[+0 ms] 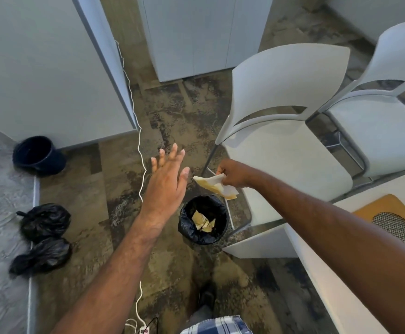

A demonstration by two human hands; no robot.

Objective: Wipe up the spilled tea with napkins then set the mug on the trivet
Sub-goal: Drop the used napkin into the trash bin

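The right hand (pixel 232 173) is closing its grip on a tea-stained napkin (pixel 217 186), pinching it by one end so that the rest is hanging down just above and a little right of the black-lined bin (pixel 202 220). Crumpled stained napkins (pixel 202 221) are lying inside that bin. The left hand (pixel 166 182) is hovering to the left of the bin, its grip open, fingers straight and spread, holding nothing. A white cord (pixel 140 150) is trailing over the floor left of the bin. Two white chairs (pixel 293 131) are standing to its right, and the counter (pixel 365 237) with the trivet (pixel 394 218) is sitting further right. Two tied black bags (pixel 43 237) are lying well left of the bin.
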